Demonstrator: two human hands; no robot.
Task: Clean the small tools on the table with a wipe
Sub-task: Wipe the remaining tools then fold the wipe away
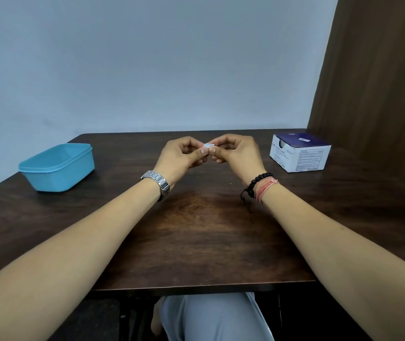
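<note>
Both hands met above the middle of the worktop, pinching a small white packet between them: the left hand held its left edge between thumb and curled fingers, the right hand its right edge. It was probably a sealed wipe: light, thin, limp and a little slick, best gripped at the edges to tear. No tools showed. A blue tub sat far left. The box at right carried print too small to read.
</note>
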